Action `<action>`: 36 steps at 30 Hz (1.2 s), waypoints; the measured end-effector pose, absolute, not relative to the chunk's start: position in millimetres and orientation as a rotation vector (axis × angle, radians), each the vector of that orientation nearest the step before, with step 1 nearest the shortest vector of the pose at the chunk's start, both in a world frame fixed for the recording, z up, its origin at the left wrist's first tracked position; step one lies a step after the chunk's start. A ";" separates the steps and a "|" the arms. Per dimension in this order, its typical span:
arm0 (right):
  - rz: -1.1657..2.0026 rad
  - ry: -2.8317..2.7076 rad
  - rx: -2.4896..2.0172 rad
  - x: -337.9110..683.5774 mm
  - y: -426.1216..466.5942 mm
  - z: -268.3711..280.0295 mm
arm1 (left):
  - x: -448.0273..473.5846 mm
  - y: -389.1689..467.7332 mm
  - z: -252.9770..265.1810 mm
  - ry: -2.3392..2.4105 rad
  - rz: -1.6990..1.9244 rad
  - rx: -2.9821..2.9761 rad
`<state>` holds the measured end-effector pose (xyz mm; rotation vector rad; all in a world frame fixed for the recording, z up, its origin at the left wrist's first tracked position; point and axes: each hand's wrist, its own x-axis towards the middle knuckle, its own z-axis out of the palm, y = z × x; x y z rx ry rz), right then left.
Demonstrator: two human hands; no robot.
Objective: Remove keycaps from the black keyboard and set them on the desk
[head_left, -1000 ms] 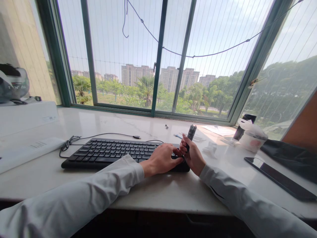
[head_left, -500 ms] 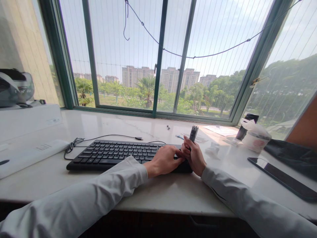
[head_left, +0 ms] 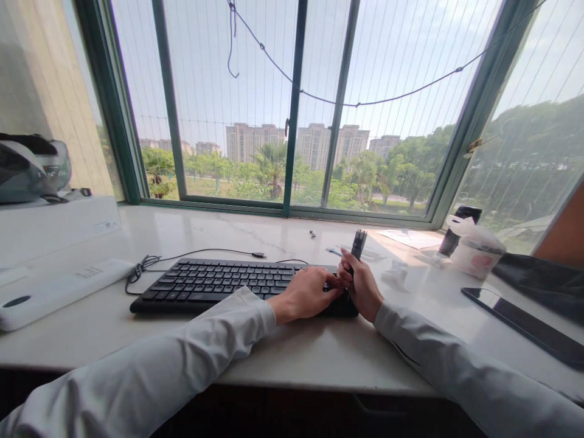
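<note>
Back: green-framed sliding window (head_left: 294, 121), dark knotted cord (head_left: 356, 104) sagging across it, loose hooked tail hanging at its left. Outside: beige apartment blocks (head_left: 255, 143), green trees (head_left: 415, 170). Pale glossy countertop (head_left: 292, 362) with faint veining. Left: white rectangular box (head_left: 55, 225), black-and-grey headgear-like item (head_left: 36, 173) on top, lettering unreadable; nearer, long white slab-shaped case (head_left: 64, 289) with dark oval mark. Right: white paper sheet (head_left: 408, 238) by the sill, crumpled translucent plastic (head_left: 395, 275), black cylinder (head_left: 449, 242) partly behind bagged whitish tub (head_left: 479, 255) with reddish print, dark sheet-like material (head_left: 542, 286), flat black phone-shaped slab (head_left: 524, 326).
</note>
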<state>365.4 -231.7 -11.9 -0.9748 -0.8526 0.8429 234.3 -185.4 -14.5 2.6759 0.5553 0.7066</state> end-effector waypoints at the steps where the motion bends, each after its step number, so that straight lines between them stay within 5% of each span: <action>1: 0.855 -0.842 -0.978 365.4 -232.1 -11.4 | 234.9 -184.9 -14.4 0.562 0.693 2.675; 19: 1.013 -0.750 -0.900 368.8 -235.8 -4.5 | 236.0 -186.2 -13.1 0.564 0.695 2.679; 36: 0.355 -1.050 -1.123 366.2 -230.7 -24.2 | 235.8 -186.8 -13.7 0.575 0.757 2.683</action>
